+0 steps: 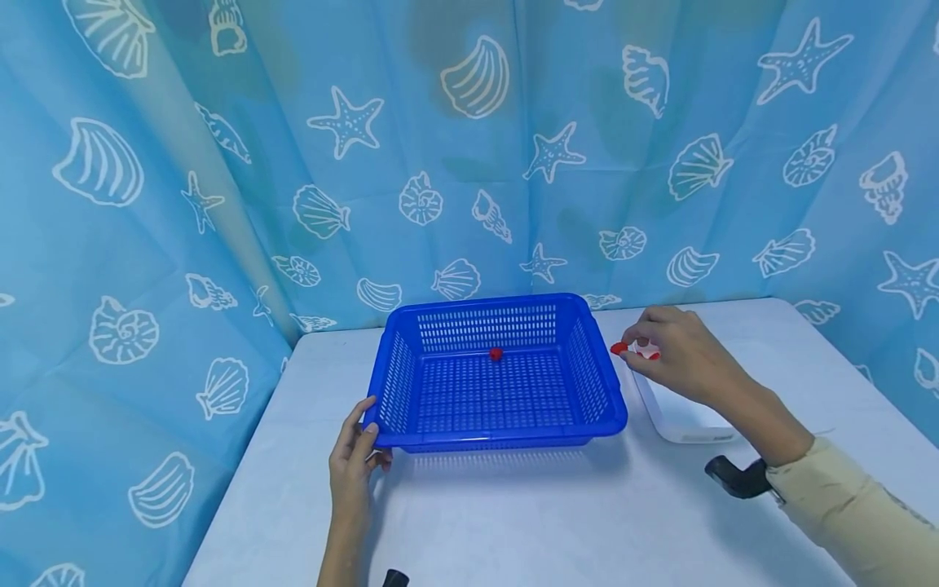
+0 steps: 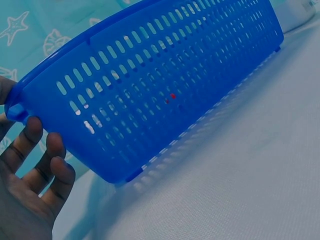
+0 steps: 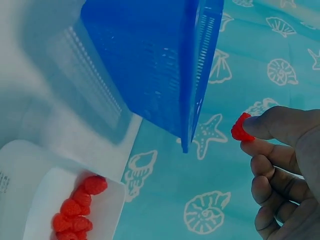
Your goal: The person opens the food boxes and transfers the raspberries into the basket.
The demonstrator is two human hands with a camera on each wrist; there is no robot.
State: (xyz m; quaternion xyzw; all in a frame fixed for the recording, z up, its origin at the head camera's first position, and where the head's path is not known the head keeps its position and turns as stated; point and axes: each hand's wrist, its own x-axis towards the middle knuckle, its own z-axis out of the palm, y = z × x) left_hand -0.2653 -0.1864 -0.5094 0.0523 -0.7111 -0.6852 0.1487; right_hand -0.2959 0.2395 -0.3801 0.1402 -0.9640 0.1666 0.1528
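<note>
A blue perforated plastic basket (image 1: pixel 506 434) stands on the table, with one raspberry (image 1: pixel 495 354) inside near its back wall. At the basket's front left corner, my left hand (image 1: pixel 354 469) grips the rim, thumb on top and other fingers below; the left wrist view shows the hand (image 2: pixel 35 175) at that corner. My right hand (image 1: pixel 682 352) pinches a raspberry (image 3: pixel 242 127) between thumb and index finger, just beyond the basket's right rim. Beneath that hand is a white container (image 1: pixel 693 432), partly hidden by it; several raspberries (image 3: pixel 75 210) lie inside along one end.
A white cloth covers the table (image 1: pixel 469 522). Behind and at both sides hangs a blue curtain (image 1: pixel 396 98) with white shells and starfish. A black device (image 1: pixel 737 477) is strapped at the right wrist, by the beige sleeve (image 1: pixel 851 505).
</note>
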